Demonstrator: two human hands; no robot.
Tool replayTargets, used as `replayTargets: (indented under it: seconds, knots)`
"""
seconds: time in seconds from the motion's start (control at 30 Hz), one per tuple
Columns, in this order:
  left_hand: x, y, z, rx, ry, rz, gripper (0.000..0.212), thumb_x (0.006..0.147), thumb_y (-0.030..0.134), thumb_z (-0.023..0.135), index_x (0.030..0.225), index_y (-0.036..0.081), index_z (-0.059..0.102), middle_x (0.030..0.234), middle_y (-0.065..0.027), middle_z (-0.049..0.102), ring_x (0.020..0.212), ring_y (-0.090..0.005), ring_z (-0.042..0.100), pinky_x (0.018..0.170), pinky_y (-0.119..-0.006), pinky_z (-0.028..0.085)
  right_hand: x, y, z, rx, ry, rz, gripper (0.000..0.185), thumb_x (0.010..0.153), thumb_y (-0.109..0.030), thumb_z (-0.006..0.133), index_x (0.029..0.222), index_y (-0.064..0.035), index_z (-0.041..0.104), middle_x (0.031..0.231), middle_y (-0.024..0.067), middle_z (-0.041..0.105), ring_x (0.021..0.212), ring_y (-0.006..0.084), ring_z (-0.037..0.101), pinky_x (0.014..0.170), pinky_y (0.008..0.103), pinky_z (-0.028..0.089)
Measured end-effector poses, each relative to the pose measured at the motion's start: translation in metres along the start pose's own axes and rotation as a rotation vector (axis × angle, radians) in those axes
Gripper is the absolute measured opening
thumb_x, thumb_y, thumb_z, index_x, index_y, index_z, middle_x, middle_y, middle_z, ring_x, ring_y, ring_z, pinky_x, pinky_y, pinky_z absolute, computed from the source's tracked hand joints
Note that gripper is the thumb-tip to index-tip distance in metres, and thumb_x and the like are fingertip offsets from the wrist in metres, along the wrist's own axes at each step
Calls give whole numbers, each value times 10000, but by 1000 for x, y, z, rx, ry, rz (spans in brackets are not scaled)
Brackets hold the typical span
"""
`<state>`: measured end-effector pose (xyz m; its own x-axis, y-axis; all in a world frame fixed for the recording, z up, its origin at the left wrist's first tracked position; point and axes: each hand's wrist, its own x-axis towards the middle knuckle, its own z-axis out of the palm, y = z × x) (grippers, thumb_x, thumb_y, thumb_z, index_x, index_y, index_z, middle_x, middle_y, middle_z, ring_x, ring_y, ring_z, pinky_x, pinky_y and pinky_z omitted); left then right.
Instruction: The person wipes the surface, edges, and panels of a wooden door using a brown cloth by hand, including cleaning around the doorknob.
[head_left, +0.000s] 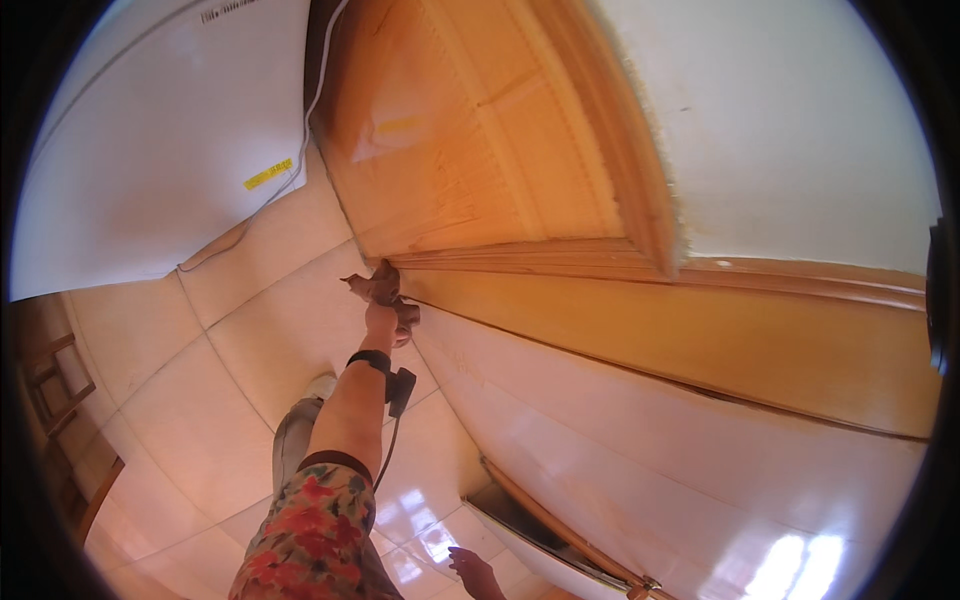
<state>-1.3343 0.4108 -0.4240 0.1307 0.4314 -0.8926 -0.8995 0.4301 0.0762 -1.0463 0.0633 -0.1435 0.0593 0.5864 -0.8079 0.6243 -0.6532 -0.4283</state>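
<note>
My left hand (384, 321) grips a crumpled brown cloth (381, 285) at the lower corner of a wood-panelled surface (480, 165). The cloth bunches out above and to the right of my fingers, and it appears to touch the wood edge there. A dark band (369, 360) with a small black device (401, 391) and a cable sits on that forearm, below a floral sleeve (315, 532). My right hand (478, 574) is only partly in view at the bottom edge, with its fingers somewhat spread and nothing visible in it.
A white appliance-like panel (165, 150) with a yellow label and a loose grey cable (306, 127) stands at upper left. A yellow-brown board (675, 337) runs right above a pale glossy surface (645, 465). Wooden furniture (60, 382) is at far left, a wooden strip (559, 521) at lower right.
</note>
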Motion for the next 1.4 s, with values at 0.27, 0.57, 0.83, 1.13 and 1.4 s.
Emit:
replayTargets:
  seconds: [0.27, 0.57, 0.83, 1.13, 1.4]
  knots:
    - [65, -17, 13, 351, 222, 517, 199, 856, 164, 431, 1000, 39, 487, 767, -138, 471, 517, -220, 459, 378, -321, 358, 7, -4, 11, -65, -31, -103, 280, 868, -188, 466, 1100, -47, 537, 1062, 148, 563, 929, 247, 554, 796, 321, 449]
    - [-157, 8, 97, 586, -52, 797, 128, 801, -7, 409, 929, -8, 413, 888, -117, 444, 695, -198, 515, 494, -286, 477, 18, -2, -15, -200, -91, -83, 293, 903, -192, 379, 1125, -46, 502, 1012, 92, 586, 813, 176, 611, 707, 276, 489]
    - [-357, 19, 191, 419, -556, 1068, 71, 771, -12, 439, 799, -7, 373, 825, -62, 362, 732, -109, 458, 544, -232, 446, 18, -27, -37, -266, 65, -344, 270, 880, -208, 425, 1055, -47, 551, 986, 143, 588, 785, 211, 612, 716, 302, 473]
    - [-486, -22, 216, 920, -910, 1257, 126, 781, 108, 547, 820, 46, 444, 732, 22, 359, 650, -53, 354, 528, -198, 304, -14, -154, -114, 220, 328, -674, 359, 885, -219, 437, 1202, -50, 424, 1079, 109, 546, 972, 254, 549, 768, 362, 469]
    - [-527, -89, 161, 1019, -1187, 469, 197, 831, 215, 561, 872, 33, 499, 774, 18, 454, 726, -40, 414, 628, -188, 358, -94, -242, -144, 1055, -211, -922, 503, 874, -360, 409, 1246, -31, 330, 1178, 122, 449, 1094, 227, 453, 850, 388, 434]
